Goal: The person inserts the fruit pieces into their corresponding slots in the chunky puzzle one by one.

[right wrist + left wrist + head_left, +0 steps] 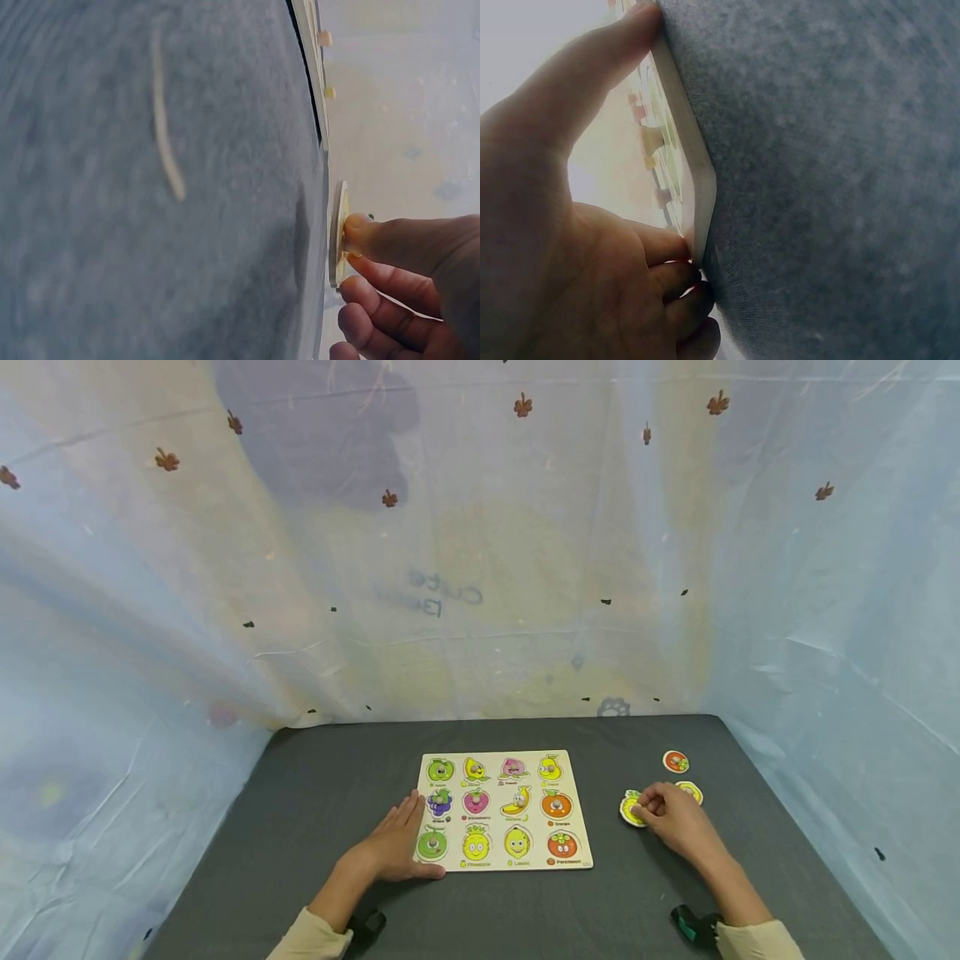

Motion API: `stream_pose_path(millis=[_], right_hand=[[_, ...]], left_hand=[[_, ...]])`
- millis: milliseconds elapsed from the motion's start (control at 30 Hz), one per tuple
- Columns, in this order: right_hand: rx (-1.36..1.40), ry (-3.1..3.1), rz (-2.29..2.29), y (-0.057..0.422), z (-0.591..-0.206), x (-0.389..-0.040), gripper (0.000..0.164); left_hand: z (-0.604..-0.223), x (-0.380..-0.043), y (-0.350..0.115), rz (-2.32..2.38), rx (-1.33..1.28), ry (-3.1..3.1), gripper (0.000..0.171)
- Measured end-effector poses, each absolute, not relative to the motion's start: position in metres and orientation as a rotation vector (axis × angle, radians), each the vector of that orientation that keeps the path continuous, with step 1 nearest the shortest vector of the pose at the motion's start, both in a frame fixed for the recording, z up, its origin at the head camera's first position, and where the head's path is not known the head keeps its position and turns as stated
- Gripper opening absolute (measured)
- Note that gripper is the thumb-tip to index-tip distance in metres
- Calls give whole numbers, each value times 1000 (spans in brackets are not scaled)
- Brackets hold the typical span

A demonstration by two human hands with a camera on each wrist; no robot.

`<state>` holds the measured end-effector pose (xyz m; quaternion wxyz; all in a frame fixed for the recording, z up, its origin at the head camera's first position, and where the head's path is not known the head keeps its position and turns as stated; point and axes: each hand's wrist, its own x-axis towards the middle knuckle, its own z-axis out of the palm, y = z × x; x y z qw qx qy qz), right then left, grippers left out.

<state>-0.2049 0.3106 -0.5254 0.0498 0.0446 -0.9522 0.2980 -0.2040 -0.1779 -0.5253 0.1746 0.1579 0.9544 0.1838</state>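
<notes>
A pale fruit puzzle board [456, 818] with rows of colourful cartoon fruits lies on the grey table. My left hand [396, 842] rests along its left side, fingers extended at the left edge and thumb at the near edge; the left wrist view shows the board's edge [694, 161] between thumb and fingers. Off to the right of the board, my right hand [681, 823] pinches a yellow-green fruit puzzle piece [632, 810] by its knob. That piece [337, 244] stands edge-on in the right wrist view, seemingly just off the table. Fingers partly cover its picture.
Behind the right hand lie a yellow puzzle piece [692, 790], partly covered, and a red-orange round piece [676, 762]. The dark grey tabletop [330, 802] surrounds the board. Light patterned curtains [480, 543] hang behind and at both sides.
</notes>
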Motion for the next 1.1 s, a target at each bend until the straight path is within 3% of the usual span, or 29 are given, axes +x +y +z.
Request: stream_pose_path(millis=[1100], right_hand=[[322,-2863,939,247,-523,-216,15]], left_hand=[[-524,-203,-177,506,458,2704,129]])
